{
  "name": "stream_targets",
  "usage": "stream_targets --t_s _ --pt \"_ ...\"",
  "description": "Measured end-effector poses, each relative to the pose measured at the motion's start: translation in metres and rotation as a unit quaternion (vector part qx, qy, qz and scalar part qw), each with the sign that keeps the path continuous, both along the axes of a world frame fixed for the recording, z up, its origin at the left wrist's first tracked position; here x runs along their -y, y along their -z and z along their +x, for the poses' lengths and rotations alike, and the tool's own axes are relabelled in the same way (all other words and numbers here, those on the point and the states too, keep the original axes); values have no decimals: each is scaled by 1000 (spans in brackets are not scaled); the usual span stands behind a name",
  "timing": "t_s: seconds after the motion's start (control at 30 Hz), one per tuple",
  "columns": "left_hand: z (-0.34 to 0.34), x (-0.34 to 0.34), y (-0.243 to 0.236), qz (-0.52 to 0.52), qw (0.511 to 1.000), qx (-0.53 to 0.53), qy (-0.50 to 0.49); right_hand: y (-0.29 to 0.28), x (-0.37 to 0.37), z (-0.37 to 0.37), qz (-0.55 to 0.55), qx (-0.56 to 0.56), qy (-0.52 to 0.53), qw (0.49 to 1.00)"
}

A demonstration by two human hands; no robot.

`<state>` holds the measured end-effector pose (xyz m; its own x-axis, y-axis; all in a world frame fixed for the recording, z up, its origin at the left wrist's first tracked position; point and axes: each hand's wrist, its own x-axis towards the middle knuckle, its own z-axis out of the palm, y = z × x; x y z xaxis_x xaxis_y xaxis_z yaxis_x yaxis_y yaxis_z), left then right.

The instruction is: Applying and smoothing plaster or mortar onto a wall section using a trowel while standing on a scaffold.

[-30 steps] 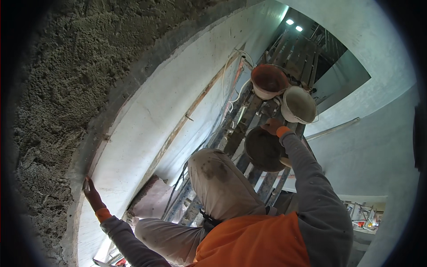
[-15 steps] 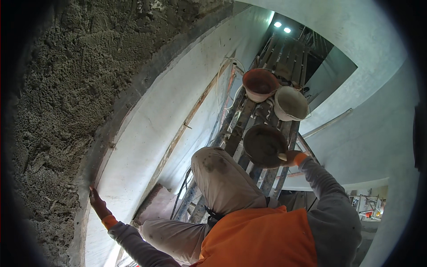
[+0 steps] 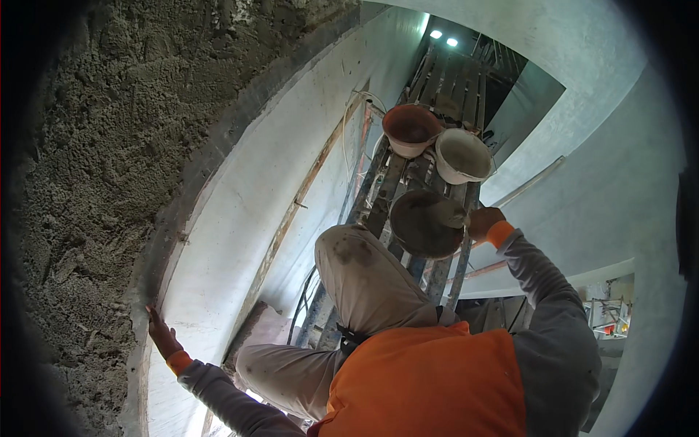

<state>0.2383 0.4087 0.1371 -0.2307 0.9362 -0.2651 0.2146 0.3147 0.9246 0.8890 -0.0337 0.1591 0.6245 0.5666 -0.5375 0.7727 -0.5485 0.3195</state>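
My right hand [image 3: 483,222] is closed around the handle of a trowel [image 3: 447,213]. The grey, mortar-coated blade is tilted over the right side of a dark bucket [image 3: 408,234] of wet mortar. The handle is hidden in my fist. On the left, my left hand [image 3: 163,336] rests with its fingers stretched out against the smooth lower edge [image 3: 149,280] of the rough mortar-covered wall [image 3: 102,197].
Beyond the mortar bucket, a reddish bucket [image 3: 412,151] and a whitish bucket [image 3: 457,177] stand on the scaffold planks [image 3: 378,211]. A long wooden strip [image 3: 309,186] runs along the white surface at left. A pale curved wall [image 3: 575,218] rises on the right.
My right hand has lifted slightly, and the trowel blade now shows above the mortar. The buckets sit a little further up and left in view. My left hand stays put.
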Motion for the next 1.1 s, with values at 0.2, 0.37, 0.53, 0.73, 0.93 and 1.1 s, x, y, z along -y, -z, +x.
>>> stream_targets --t_s 0.2,0.37,0.53,0.73,0.93,1.1 --pt "6 7 -7 9 1000 -8 1 64 -3 -12 68 -82 144 984" --pt "14 19 -30 31 999 23 -26 65 -7 19 6 -111 66 992" --pt "20 18 -31 30 998 36 -36 16 -5 29 -10 38 4 999" --pt "7 14 -28 10 999 43 -11 20 -42 18 47 148 -98 983" --pt "10 13 -26 21 998 57 -33 56 -75 30 184 228 -231 928" --pt "17 17 -29 20 998 57 -21 156 -91 4 79 253 -270 926"
